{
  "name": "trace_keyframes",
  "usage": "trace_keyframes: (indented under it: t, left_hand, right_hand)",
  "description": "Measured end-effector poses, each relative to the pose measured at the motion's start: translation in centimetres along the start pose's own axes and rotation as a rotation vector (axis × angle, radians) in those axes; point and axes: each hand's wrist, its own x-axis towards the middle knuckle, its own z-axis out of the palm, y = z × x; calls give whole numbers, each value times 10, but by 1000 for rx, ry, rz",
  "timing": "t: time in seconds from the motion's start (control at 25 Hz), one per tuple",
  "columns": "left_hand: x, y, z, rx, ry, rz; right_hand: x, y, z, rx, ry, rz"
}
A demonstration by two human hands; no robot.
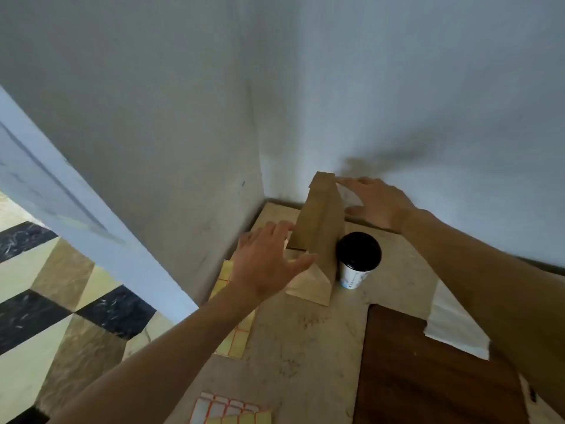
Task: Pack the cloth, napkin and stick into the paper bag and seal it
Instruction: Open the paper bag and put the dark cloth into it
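— Hands first, please. How are they?

— Both are open, fingers spread, and neither one holds anything. The left hand (269,258) is beside the lower left side of the tall brown paper bag (321,237); its fingertips are at the paper or very near to it, I cannot tell which. The right hand (379,200) is at the upper right side of the bag, with the fingers reaching to the folded top.

— And the bag itself?

— It stands upright on the pale speckled stone counter (305,347), close to the corner of the grey walls (183,117). Its top is folded down and looks closed. The cloth, the napkin and the stick I cannot see anywhere outside of it.

— What is around it?

— Just beside the bag on the right stands a white paper cup with a black lid (358,255), perhaps touching it. On the left, partly under the left arm, lie yellow sticker sheets with orange borders (235,341), and one more sheet of labels (229,413) is at the near edge. A dark brown wooden board (428,377) lies on the right part of the counter, with a white paper (452,325) over its far corner, under the right forearm.
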Motion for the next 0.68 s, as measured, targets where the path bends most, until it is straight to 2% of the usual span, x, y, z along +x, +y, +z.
trace_keyframes:
  t: [0.16, 0.24, 0.48, 0.68]
  left_hand:
    - [16, 0, 17, 21, 1, -2]
    - [17, 1, 23, -6, 18, 20]
    - [13, -4, 21, -101, 64, 33]
    - [-2, -10, -17, -67, 156, 47]
  right_hand:
    - [45, 9, 10, 121, -71, -7]
    - [56, 11, 19, 175, -47, -52]
    - [51, 14, 27, 296, 170, -70]
    - [33, -9, 5, 315, 279, -97]
